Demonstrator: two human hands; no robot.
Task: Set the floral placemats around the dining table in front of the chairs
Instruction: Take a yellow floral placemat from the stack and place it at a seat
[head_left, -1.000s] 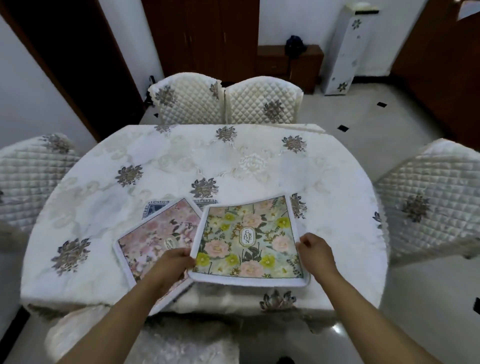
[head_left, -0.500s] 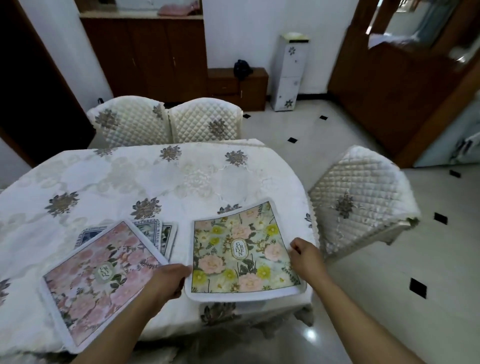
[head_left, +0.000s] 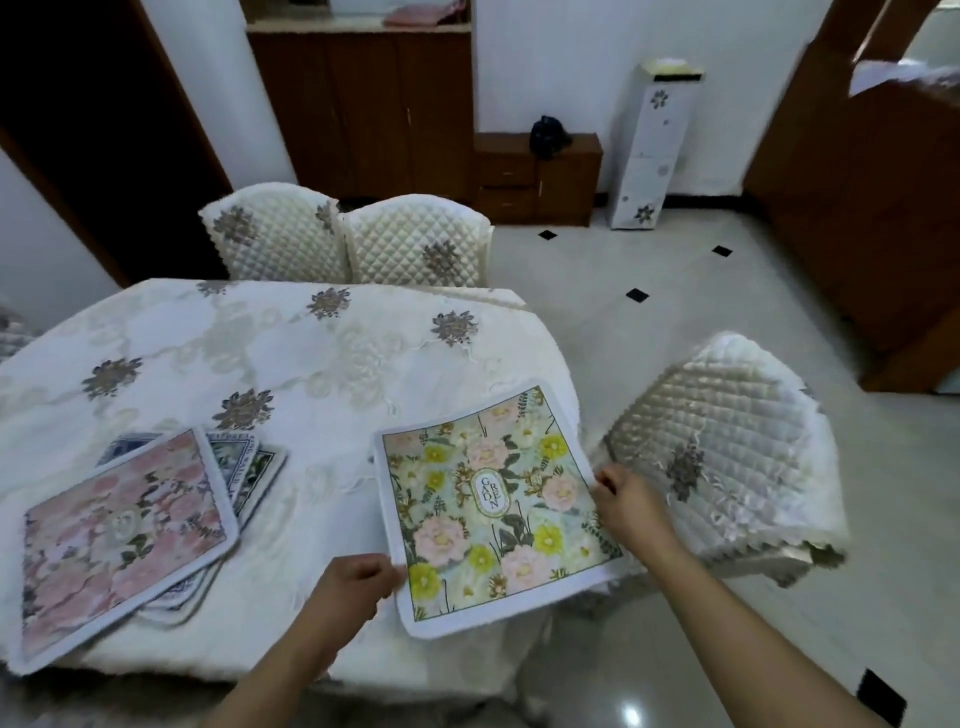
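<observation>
Green floral placemat (head_left: 493, 506), rectangular w/ white fabric border, pinched by your left hand (head_left: 353, 582) & right hand (head_left: 626, 501); flat on embossed tablecloth (head_left: 260, 343), beside quilted chair (head_left: 727, 457).

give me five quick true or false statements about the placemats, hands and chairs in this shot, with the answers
1. Both hands hold the green and yellow placemat. True: the left hand has its near left edge and the right hand its right edge.
2. The pink placemat lies on top of other mats. True: blue-bordered mats stick out from under it.
3. The pink placemat is in the right hand's grip. False: no hand touches it.
4. Two quilted chairs stand side by side at the far side of the table. True.
5. The green and yellow placemat lies at the middle of the table. False: it is at the near right edge, beside the right chair.
</observation>
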